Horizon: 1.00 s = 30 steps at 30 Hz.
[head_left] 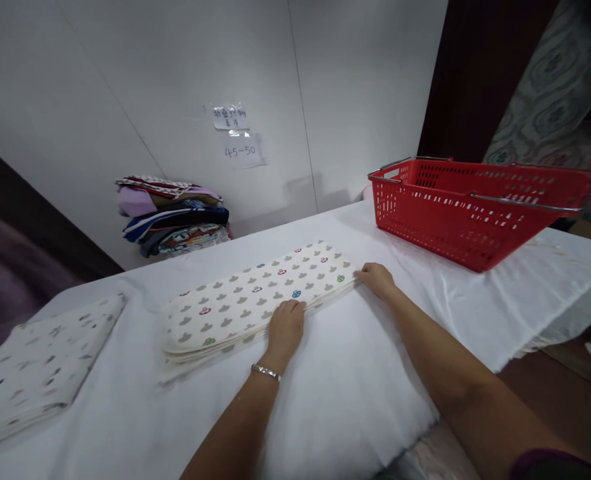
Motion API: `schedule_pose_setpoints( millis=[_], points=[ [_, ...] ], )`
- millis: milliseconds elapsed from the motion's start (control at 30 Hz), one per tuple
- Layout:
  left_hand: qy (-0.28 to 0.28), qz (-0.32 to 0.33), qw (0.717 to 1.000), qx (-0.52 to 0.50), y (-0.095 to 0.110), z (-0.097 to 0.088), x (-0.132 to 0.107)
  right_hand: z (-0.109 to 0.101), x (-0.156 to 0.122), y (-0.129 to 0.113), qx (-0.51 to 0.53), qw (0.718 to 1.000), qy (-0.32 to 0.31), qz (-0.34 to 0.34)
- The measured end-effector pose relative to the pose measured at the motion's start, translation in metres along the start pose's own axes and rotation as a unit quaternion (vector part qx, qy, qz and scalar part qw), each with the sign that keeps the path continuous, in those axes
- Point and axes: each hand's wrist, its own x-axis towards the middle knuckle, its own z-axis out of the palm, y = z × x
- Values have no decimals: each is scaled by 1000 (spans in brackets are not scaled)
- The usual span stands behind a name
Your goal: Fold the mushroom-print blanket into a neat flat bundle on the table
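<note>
A cream cloth (255,297) printed with grey, red, blue and green mushrooms lies folded in a long, layered strip on the white-covered table. My left hand (286,327), with a silver bracelet at the wrist, is closed over the near edge of the cloth, right of its middle; the thumb is hidden. At the right near corner, my right hand (375,279) pinches the layers between thumb and fingers. Farther left lies another folded cream cloth (45,363) with small dark prints, apart from both hands.
A red plastic basket (440,223) with metal handles stands at the table's back right. Folded garments (175,217) are piled behind the back left edge, against the wall. Paper signs (243,150) hang on the wall. White cloth (345,407) covers the table and drapes over its edge.
</note>
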Motion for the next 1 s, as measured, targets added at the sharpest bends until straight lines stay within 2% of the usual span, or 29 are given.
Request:
schedule_pose_setpoints(
  millis=[233, 333, 400, 500, 600, 700, 833, 1000],
  points=[
    [-41, -25, 999, 7, 6, -3, -1, -2, -8, -4, -39, 999, -23, -24],
    [-66, -29, 997, 14, 8, -4, -4, 5, -7, 7, -67, 997, -28, -31],
    [-66, -26, 997, 20, 7, -4, -7, 12, -3, 17, -63, 997, -9, -49],
    [-66, -27, 997, 34, 1, -6, -14, 22, 1, 28, -35, 987, 58, -145],
    [-75, -28, 995, 52, -9, -13, -26, 24, -1, 30, -39, 956, 126, -264],
    [-81, -29, 994, 65, -24, -26, -39, 25, -7, 21, -28, 924, 147, -352],
    [-83, -57, 993, 64, -48, -47, -59, 37, -17, 4, -5, 889, 100, -447],
    [-72, -107, 991, 47, -86, -72, -92, 47, -31, -20, -20, 889, 15, -457]
  ],
)
